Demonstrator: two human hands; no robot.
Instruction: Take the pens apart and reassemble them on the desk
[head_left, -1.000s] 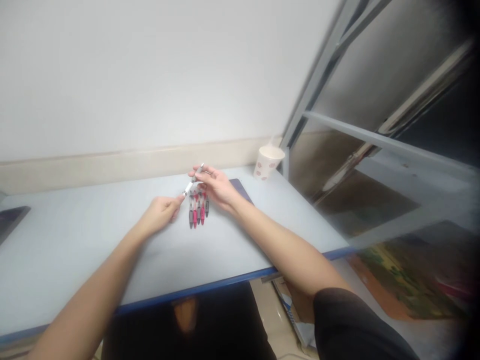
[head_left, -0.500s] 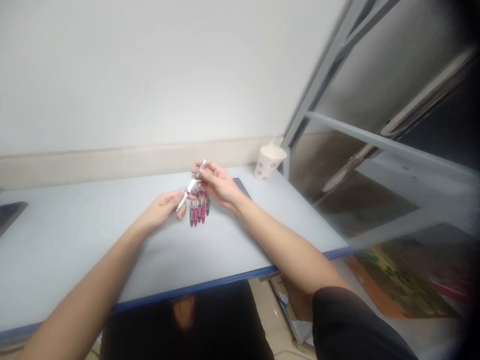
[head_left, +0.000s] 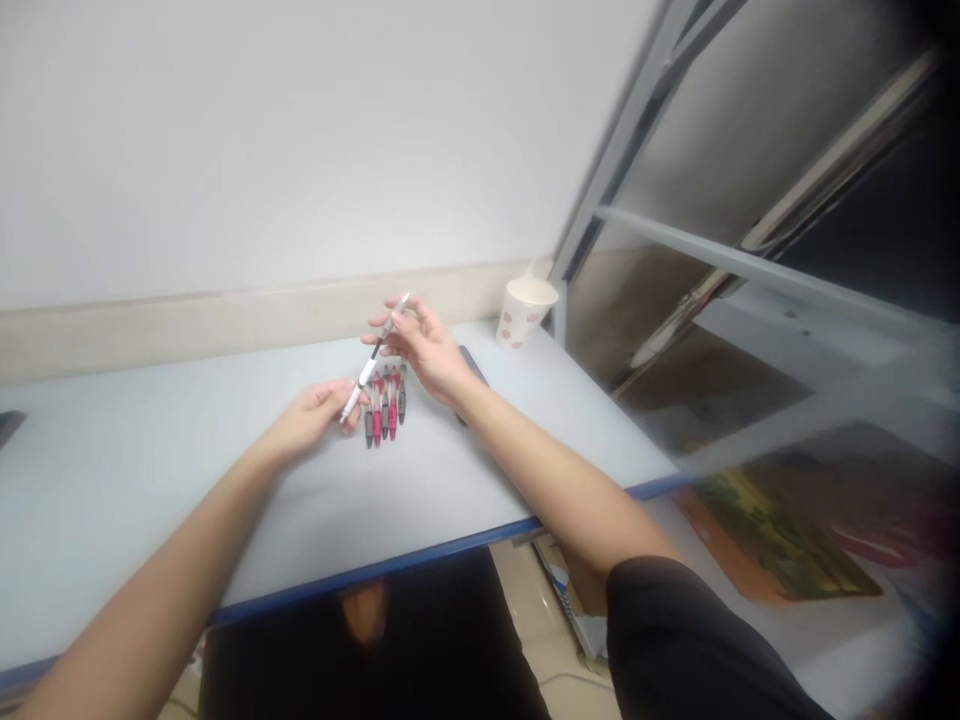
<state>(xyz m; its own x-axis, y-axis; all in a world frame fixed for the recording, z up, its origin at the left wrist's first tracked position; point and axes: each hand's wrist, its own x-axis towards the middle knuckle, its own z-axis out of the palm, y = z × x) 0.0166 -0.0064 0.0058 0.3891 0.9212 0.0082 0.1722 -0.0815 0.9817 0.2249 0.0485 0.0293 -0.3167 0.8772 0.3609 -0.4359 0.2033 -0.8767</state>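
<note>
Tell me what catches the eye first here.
Both hands meet over the middle of the pale table: the left hand pinches the lower end of a white pen and the right hand holds its upper end, the pen slanting up toward the wall. Just beneath lies a tidy row of pink and grey pens. At the table's far right corner stands a spotted paper cup, beside a grey metal frame.
</note>
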